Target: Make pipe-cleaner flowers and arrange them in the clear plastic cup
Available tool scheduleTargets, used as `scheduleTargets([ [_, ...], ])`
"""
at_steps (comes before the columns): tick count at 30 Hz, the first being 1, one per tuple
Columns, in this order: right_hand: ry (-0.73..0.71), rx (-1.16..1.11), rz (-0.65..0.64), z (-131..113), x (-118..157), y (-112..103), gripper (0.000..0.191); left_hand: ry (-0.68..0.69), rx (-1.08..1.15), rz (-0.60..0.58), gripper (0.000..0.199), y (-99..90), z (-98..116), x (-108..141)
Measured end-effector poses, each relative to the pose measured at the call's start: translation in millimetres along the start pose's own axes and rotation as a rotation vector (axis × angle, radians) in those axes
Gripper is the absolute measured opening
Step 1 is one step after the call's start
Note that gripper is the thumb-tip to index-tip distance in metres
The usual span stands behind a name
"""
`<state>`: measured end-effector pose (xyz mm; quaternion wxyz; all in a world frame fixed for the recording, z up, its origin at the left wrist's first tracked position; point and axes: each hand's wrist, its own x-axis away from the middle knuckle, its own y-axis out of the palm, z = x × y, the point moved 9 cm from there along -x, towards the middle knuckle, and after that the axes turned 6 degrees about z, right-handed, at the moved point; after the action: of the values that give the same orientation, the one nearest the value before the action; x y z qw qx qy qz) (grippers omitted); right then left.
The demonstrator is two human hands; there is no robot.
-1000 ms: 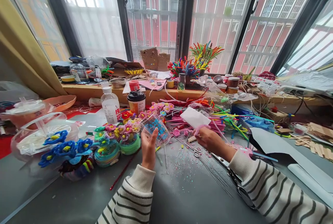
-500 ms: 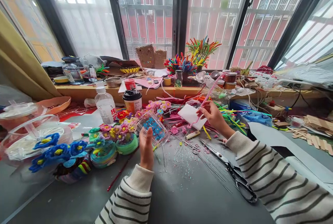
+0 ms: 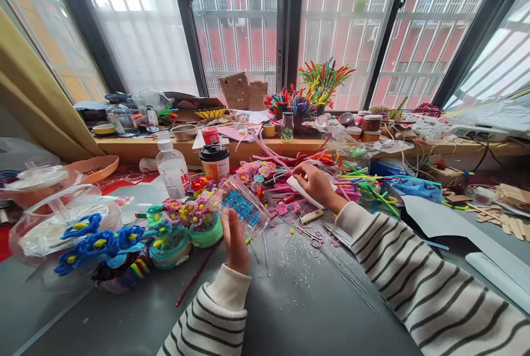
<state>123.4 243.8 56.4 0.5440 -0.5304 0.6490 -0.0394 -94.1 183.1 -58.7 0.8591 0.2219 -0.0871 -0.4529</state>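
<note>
My left hand (image 3: 237,243) is closed on the near-left edge of a clear plastic box (image 3: 261,224), holding it tilted above the table. Small blue pieces (image 3: 244,207) lie inside the box. In my right hand (image 3: 317,184) the fingers pinch the end of a pink pipe cleaner (image 3: 271,153), which slants up and left toward the window sill. Under that hand a white card-like piece (image 3: 307,195) is partly covered. Pink fuzzy flowers (image 3: 281,208) and more pipe cleaners (image 3: 364,180) lie close by.
Small scissors (image 3: 315,239), thin wires (image 3: 350,273) and glitter lie in front of the hands. Larger scissors (image 3: 334,232) are mostly under my right sleeve. At left stand flower pots (image 3: 169,245), a bottle (image 3: 171,171) and a lidded cup (image 3: 214,164). Wooden sticks (image 3: 503,218) lie far right.
My right hand has moved left and slightly down, over the white piece. The pink pipe cleaner has swung from leaning right to leaning left. The box stays in my left hand.
</note>
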Motion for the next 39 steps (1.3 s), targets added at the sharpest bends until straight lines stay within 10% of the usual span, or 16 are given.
scheduleTargets([
  [19, 0.256, 0.203, -0.078, 33, -41, 86, 0.028, 0.095, -0.015, 0.023, 0.061, -1.0, 9, 2],
  [39, 0.145, -0.304, -0.109, -1, 50, 27, 0.022, -0.042, -0.175, -0.242, 0.070, 27.7, 6, 10],
])
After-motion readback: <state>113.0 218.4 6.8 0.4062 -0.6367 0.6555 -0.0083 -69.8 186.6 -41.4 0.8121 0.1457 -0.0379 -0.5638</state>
